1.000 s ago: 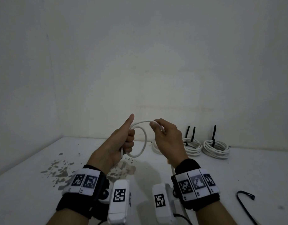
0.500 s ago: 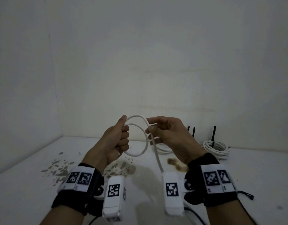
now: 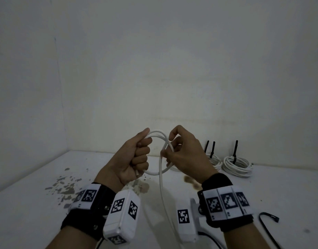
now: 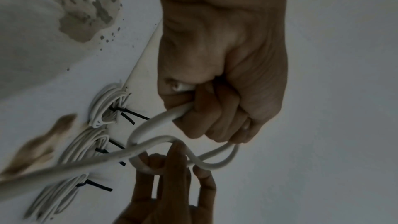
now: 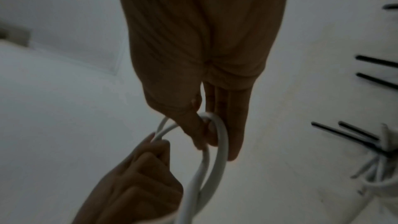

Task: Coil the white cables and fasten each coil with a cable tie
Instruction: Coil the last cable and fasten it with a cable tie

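I hold a white cable (image 3: 160,178) in the air over a white table (image 3: 29,203). My left hand (image 3: 136,157) grips its small coil (image 3: 155,174) in a fist, thumb up on the top loops. My right hand (image 3: 179,151) pinches the cable where it crosses the coil's right side; the free length hangs down between my wrists. In the left wrist view the left hand (image 4: 217,108) is curled round the cable (image 4: 159,118). In the right wrist view the right hand (image 5: 206,132) has thumb and fingers on the cable loop (image 5: 217,156).
Finished white coils (image 3: 238,165) fastened with black cable ties (image 3: 235,150) lie at the back right by the wall. A loose black cable tie (image 3: 267,225) lies on the table at the right. Grey-brown stains (image 3: 64,187) mark the table at the left.
My right hand has brought the cable round and laid another loop against the coil in my left hand, then dropped to the coil's right side. The left thumb now presses on the loops.
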A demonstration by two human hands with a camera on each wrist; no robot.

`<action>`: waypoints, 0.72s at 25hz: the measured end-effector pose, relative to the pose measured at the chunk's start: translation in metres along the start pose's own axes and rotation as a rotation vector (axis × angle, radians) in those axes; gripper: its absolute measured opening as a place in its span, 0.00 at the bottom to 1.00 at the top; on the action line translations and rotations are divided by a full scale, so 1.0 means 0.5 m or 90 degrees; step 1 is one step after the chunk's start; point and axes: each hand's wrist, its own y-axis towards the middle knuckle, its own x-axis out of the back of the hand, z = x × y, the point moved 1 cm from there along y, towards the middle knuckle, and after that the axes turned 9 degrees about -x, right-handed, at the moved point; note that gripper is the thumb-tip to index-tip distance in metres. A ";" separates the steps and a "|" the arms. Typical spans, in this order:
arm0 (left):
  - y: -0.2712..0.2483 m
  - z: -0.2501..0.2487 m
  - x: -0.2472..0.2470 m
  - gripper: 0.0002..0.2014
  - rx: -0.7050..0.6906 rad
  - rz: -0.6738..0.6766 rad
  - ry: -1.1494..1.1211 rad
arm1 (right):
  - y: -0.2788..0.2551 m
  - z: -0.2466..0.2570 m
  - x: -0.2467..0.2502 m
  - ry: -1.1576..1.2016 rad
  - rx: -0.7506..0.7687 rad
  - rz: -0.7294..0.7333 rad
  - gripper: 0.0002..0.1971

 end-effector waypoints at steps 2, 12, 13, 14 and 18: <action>0.000 0.009 -0.010 0.22 0.007 0.003 0.031 | 0.002 -0.004 -0.010 -0.121 0.034 -0.123 0.14; 0.021 0.011 0.018 0.25 0.003 -0.132 0.146 | 0.006 -0.029 0.033 0.225 -0.307 0.065 0.16; 0.021 0.013 0.027 0.26 0.005 -0.144 0.145 | 0.004 -0.026 0.034 0.296 -0.325 0.089 0.13; 0.022 0.013 0.032 0.26 0.002 -0.148 0.148 | 0.006 -0.021 0.033 0.358 -0.337 0.092 0.10; 0.028 0.007 0.040 0.26 -0.008 -0.134 0.161 | 0.005 -0.009 0.040 0.583 -0.376 0.145 0.19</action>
